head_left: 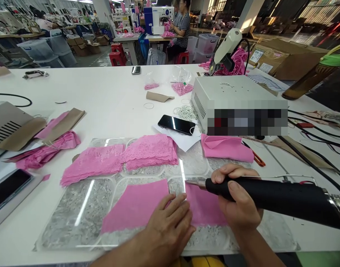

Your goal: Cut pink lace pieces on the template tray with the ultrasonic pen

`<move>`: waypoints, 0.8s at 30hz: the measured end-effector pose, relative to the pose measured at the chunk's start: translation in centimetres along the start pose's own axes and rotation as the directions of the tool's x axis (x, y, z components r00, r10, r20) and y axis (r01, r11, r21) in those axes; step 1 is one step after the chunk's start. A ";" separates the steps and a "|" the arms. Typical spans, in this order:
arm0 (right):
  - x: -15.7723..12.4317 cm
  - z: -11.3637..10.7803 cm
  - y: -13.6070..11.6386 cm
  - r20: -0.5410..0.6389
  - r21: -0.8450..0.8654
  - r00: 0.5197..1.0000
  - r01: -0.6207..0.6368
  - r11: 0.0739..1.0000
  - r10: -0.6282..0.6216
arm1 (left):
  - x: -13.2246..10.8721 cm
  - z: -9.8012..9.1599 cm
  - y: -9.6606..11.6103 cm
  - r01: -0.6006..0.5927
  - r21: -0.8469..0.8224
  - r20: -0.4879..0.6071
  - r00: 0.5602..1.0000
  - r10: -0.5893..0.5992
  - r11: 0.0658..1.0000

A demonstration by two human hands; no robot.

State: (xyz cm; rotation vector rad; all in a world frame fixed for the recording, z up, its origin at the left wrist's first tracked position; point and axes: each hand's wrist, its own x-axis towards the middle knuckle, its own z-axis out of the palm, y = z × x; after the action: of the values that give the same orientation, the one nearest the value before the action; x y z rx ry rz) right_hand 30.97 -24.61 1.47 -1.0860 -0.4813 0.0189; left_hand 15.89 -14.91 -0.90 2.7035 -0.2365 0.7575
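Lower right, a black, metal-tipped tool (281, 197) is clasped by the right hand (242, 208); the flat, empty left hand (169, 223) is laid on pink cloth (139, 204).

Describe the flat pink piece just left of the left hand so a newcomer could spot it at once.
On the white table, find the grey-patterned panel. On its near half lies the flat pink piece, its right side partly hidden by the left hand. Unlike the lacy stacks behind, it is plain; unlike the neighbouring piece by the black tool, its left edge slants sharply.
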 end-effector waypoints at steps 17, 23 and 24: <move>-0.4 -1.4 -0.5 0.140 0.142 0.988 -0.077 0.987 0.057 | -0.1 -0.4 0.0 0.004 -0.034 0.005 1.000 -0.004 0.999; -0.4 -1.3 -0.6 0.160 0.133 0.986 -0.074 0.988 0.052 | -0.1 -0.5 0.0 0.007 -0.042 0.011 1.000 -0.007 0.999; -0.4 -1.3 -0.7 0.157 0.141 0.986 -0.082 0.987 0.059 | -0.1 -0.6 0.1 0.006 -0.046 0.008 1.000 -0.006 0.999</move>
State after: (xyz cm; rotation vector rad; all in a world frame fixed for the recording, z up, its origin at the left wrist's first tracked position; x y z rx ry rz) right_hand 31.02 -26.14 1.40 -0.9598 -0.5695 0.1989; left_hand 15.52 -14.76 -0.47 2.6636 -0.2442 0.7305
